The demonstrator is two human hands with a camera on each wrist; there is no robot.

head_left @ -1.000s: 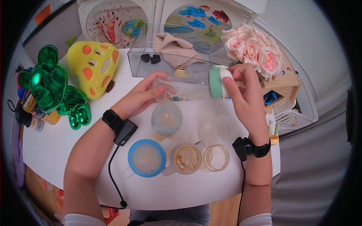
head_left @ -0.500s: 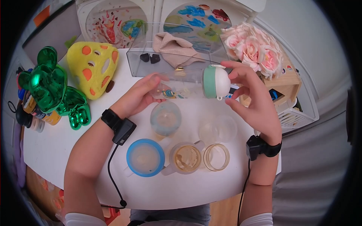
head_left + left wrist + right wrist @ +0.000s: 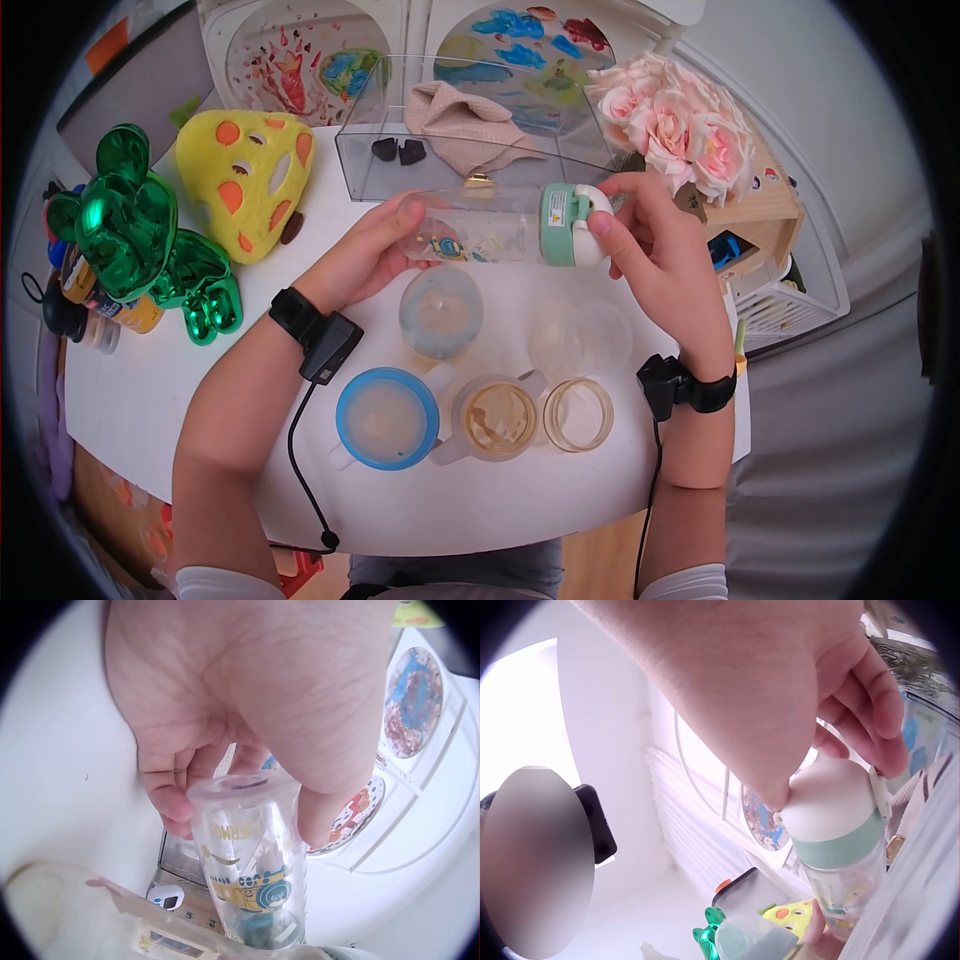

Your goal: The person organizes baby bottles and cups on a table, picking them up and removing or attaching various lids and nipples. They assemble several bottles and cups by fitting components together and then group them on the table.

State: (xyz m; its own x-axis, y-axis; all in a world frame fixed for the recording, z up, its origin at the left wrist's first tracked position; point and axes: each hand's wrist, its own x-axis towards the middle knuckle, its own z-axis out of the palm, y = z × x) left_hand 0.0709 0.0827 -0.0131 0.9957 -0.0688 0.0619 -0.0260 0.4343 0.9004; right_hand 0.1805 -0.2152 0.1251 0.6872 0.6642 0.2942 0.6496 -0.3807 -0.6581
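A clear drinking bottle (image 3: 490, 228) with a printed picture lies sideways in the air above the table. My left hand (image 3: 368, 252) grips its base end, thumb on one side and fingers on the other; the left wrist view shows the base and the print (image 3: 259, 889) close up. At the other end sits a green and white lid (image 3: 562, 225). My right hand (image 3: 668, 255) pinches this lid between thumb and fingers. In the right wrist view the white dome (image 3: 832, 799) is on the bottle, above the green band.
Below the bottle on the white table (image 3: 560, 500) stand a translucent domed container (image 3: 441, 312), a blue-rimmed cup (image 3: 342, 420), a brown-stained cup (image 3: 498, 418) and a clear jar (image 3: 608, 415). Behind are a clear box (image 3: 370, 180) and pink flowers (image 3: 665, 130); a green bear figure (image 3: 125, 225) stands left.
My right hand loosened from the lid, swung outward, then came back onto it. The lid has turned, bringing a label and latch into sight. The left hand keeps its hold.
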